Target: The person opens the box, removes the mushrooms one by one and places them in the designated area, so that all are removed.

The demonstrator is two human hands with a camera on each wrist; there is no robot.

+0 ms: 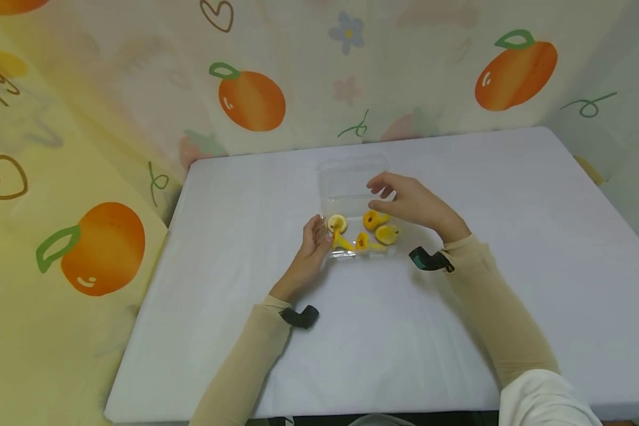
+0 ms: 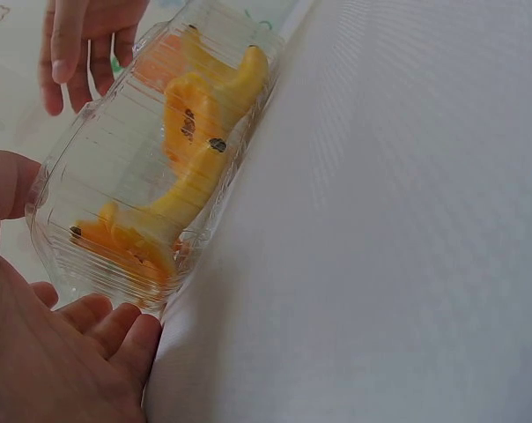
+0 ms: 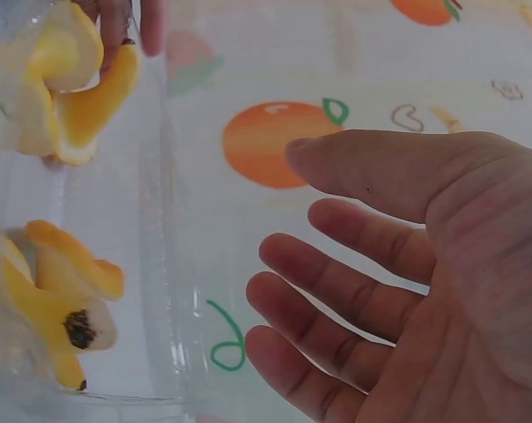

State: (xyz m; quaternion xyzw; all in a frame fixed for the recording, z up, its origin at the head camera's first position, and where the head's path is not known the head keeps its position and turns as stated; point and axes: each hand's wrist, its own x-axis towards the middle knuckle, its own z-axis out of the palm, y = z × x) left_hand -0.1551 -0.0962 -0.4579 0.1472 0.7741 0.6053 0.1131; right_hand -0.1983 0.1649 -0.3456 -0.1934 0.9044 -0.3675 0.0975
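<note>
White table point(image 1: 383, 343), yellow pieces point(image 1: 387, 235) within clear box walls point(image 1: 346, 254); left hand point(image 1: 307, 255), right hand point(image 1: 412, 202) relaxed

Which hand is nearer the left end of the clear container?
Left. The left hand is right at that end of the clear container; the right hand is raised by the opposite, right end, apart from it.

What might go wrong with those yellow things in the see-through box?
The left grip touches the clear box, so a push might tip it and spill the yellow pieces. The right grip hangs near the open lid, so a bump might knock that down onto them.
</note>
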